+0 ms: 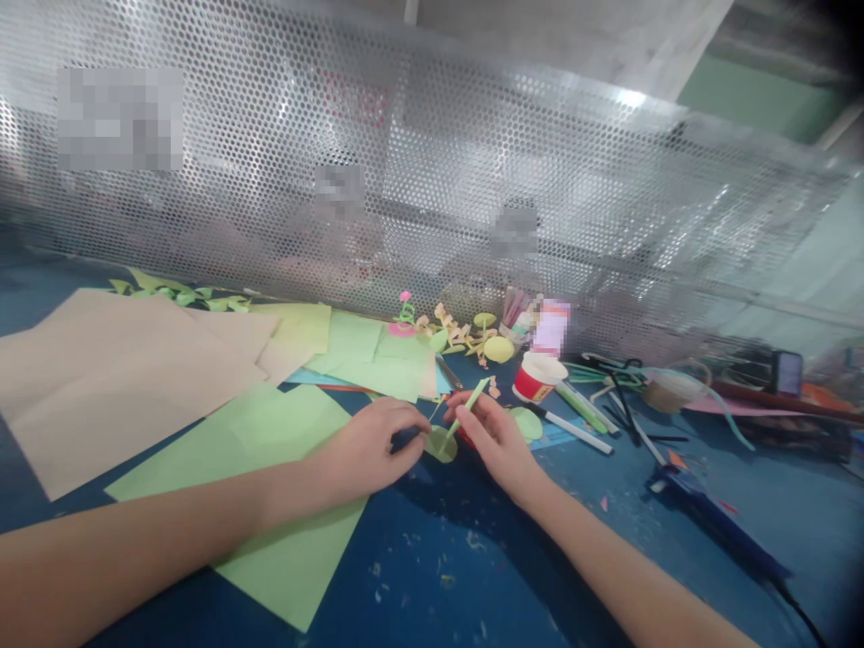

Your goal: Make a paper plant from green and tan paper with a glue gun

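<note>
My right hand pinches a narrow light-green paper strip between thumb and fingers. The strip slants up from a small green paper disc; whether the two are joined I cannot tell. Thumb and fingertips of my left hand close on the disc's left edge. Beneath my left forearm lies a large green paper sheet. Just right of my right hand, another pale green paper circle rests on the blue table. Something red shows partly behind my right fingers.
A red-and-white paper cup and markers stand and lie to the right. Farther right is a blue glue gun with its cord. Beige sheets cover the left. Curled paper scraps lie before a perforated metal screen.
</note>
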{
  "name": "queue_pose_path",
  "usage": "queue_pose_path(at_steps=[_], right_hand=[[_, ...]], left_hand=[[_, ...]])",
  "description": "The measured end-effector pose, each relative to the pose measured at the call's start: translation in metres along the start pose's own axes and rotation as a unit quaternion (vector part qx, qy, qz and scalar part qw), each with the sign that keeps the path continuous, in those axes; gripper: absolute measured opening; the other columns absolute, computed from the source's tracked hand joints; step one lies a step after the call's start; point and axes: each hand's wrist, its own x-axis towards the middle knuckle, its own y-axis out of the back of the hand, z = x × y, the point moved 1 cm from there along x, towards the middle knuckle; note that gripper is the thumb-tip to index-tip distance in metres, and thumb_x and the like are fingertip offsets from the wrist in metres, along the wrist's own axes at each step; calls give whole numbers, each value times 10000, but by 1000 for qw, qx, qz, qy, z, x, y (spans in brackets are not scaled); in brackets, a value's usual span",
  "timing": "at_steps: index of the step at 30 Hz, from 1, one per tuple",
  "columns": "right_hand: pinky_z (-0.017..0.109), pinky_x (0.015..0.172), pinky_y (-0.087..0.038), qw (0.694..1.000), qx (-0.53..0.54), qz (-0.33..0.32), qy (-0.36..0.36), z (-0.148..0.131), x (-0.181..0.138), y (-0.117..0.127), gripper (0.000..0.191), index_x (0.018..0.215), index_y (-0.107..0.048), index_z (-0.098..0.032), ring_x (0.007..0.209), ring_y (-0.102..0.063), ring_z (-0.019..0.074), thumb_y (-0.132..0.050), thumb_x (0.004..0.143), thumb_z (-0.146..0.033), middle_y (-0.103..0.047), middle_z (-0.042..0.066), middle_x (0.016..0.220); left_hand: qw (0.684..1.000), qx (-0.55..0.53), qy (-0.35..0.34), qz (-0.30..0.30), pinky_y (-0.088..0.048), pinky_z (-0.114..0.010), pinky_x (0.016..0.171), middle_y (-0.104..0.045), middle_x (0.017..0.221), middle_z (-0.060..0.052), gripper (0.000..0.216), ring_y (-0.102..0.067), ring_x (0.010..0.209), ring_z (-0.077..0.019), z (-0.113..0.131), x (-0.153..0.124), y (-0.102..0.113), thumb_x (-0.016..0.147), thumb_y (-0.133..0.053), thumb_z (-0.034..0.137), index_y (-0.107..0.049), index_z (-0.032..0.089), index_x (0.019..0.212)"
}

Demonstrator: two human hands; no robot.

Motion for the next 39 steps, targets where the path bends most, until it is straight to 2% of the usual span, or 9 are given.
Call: queue_pose_path(at_steps=[4,7,12,17,23,27,32,35,39], right_hand=[[243,564,-398,998,26,47,-10,3,4,2,307,919,-551,-174,592,-462,116,-411,846,-437,-585,34,772],[246,554,-389,997,44,56,-19,7,7,4,328,892,-577,-171,573,-442,115,-365,864,-419,-584,34,765],[250,631,-407,998,-45,32,12,1,4,1,243,841,-583,-183,683,-504,142,-432,845,-373,-571,21,761],[220,532,-371,994,-106,21,32,-15,-2,-3,206,723,-544,-184,563,-451,112,-530,791,-378,-495,-26,611],[215,472,-356,987,-150,48,40,-16,-2,-5,245,633,-474,-199,482,-430,102,-587,742,-388,-468,-43,533],[220,471,-368,985,-163,20,45,-10,-4,-7,245,640,-454,-208,487,-445,107,-564,757,-394,-479,-38,541],[213,460,-355,980,-190,-8,53,-6,-5,-7,230,647,-483,-200,482,-447,98,-541,778,-380,-484,-40,541],[215,469,-366,981,-186,-15,44,-3,-4,-4,213,704,-514,-194,491,-466,101,-529,788,-389,-508,-35,555],[216,480,-384,986,-162,-23,34,0,-1,-2,217,696,-509,-189,506,-499,108,-533,786,-385,-533,-30,560]], left_hand=[[1000,4,-11,-7,-423,-307,823,-616,914,-25,188,-539,899,-163,1,-1,1,800,-472,205,-590,214,946],[999,9,-38,-22,-403,-301,854,-602,946,-29,184,-523,926,-161,3,-2,1,789,-485,210,-600,215,932],[998,17,-46,-37,-393,-303,856,-595,913,-27,131,-520,896,-161,4,-1,-1,774,-495,222,-605,204,842],[1000,17,3,-24,-398,-322,839,-577,902,-22,246,-500,914,-176,3,0,1,676,-490,97,-547,200,892],[998,-7,63,-1,-428,-324,752,-582,859,-18,163,-510,874,-180,3,0,7,741,-451,138,-548,203,855],[1000,-27,-8,-3,-422,-319,791,-611,839,-24,159,-533,855,-166,6,1,7,771,-458,161,-605,200,817],[992,-21,-106,-60,-398,-311,853,-629,832,-31,205,-526,868,-166,14,-2,9,768,-466,184,-669,206,748],[987,2,-126,-95,-381,-322,885,-634,861,-34,203,-516,893,-180,17,-3,11,754,-484,223,-686,215,773],[988,36,-111,-101,-355,-348,926,-633,892,-46,217,-507,944,-198,19,-5,12,761,-487,270,-695,235,813]])
